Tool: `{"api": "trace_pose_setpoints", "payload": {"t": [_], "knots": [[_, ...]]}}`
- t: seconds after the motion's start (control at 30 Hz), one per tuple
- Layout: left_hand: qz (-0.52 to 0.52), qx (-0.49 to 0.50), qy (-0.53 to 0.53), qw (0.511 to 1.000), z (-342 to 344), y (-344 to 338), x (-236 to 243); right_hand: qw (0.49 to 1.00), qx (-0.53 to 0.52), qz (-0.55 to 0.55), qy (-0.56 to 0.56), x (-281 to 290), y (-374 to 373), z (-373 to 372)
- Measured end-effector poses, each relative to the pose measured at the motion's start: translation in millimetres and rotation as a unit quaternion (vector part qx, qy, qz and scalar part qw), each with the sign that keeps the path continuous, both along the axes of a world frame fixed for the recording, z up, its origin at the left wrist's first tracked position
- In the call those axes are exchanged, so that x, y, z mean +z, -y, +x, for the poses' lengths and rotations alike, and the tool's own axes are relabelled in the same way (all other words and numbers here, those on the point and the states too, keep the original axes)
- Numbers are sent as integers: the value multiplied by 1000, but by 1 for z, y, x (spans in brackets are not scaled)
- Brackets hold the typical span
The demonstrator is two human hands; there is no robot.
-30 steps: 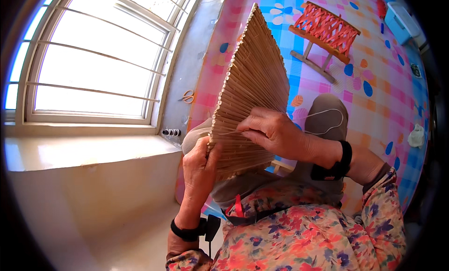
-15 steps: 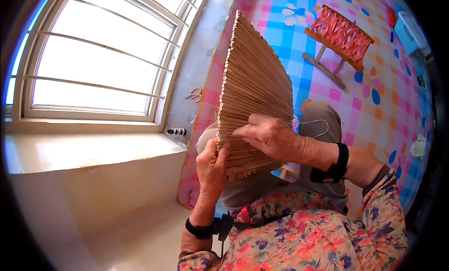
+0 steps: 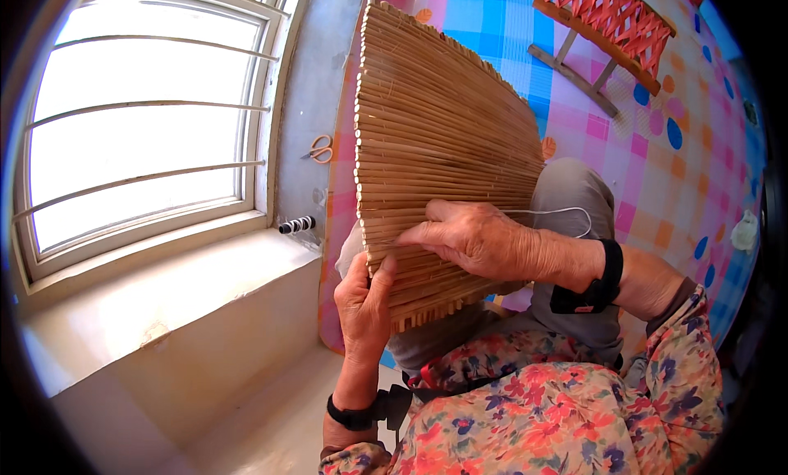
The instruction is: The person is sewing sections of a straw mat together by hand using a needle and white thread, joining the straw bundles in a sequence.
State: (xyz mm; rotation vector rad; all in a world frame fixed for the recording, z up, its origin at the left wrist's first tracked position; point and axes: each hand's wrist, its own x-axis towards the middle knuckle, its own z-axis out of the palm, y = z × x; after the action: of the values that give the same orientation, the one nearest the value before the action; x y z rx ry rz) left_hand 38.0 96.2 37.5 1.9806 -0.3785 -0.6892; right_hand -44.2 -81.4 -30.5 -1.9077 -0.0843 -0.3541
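Note:
A tan mat of many thin sticks (image 3: 443,106), fanning from its left edge, rests upright across my grey-trousered lap. My left hand (image 3: 361,303) grips its lower left edge, thumb and fingers closed on it. My right hand (image 3: 468,241) is pinched against the sticks a little right of that edge; what lies between its fingertips is too small to make out. A thin white cord (image 3: 584,221) loops out behind the right hand over my knee.
A barred window with a pale sill (image 3: 189,278) is on the left. Orange-handled scissors (image 3: 320,149) and a black-and-white cylinder (image 3: 297,225) lie beside it. A wooden stand wound with red strips (image 3: 607,32) lies on the checked floor covering (image 3: 657,180), with a white crumpled item (image 3: 744,229) at right.
The mat now shows more of its broad face, its top shifted left in the picture. Both hands sit slightly lower in view, still at the left edge. The view has shifted a little.

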Motion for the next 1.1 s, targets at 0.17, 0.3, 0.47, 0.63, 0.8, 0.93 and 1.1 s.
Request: {"api": "trace_pose_setpoints", "payload": {"t": [0.17, 0.3, 0.47, 0.63, 0.8, 0.93, 1.1], "knots": [[4, 6, -16, 1000, 0, -3, 1, 999, 26, -19, -2, 0, 3, 2], [-2, 7, -16, 1000, 1, -7, -1, 999, 42, -30, 0, 0, 3, 7], [-8, 5, -19, 1000, 2, -7, -1, 998, 51, -26, -5, -1, 4, 9], [-5, 2, -24, 1000, 2, -9, 0, 998, 55, -40, -17, 8, 4, 8], [28, -27, 19, 999, 0, -14, 2, 989, 78, -95, -76, 28, 5, 6], [76, -55, 87, 992, -10, -16, 4, 980, 93, -147, -95, 54, 5, -3], [67, -138, 251, 956, -35, -18, -1, 973, 72, -183, -119, 81, -3, -32]]}}
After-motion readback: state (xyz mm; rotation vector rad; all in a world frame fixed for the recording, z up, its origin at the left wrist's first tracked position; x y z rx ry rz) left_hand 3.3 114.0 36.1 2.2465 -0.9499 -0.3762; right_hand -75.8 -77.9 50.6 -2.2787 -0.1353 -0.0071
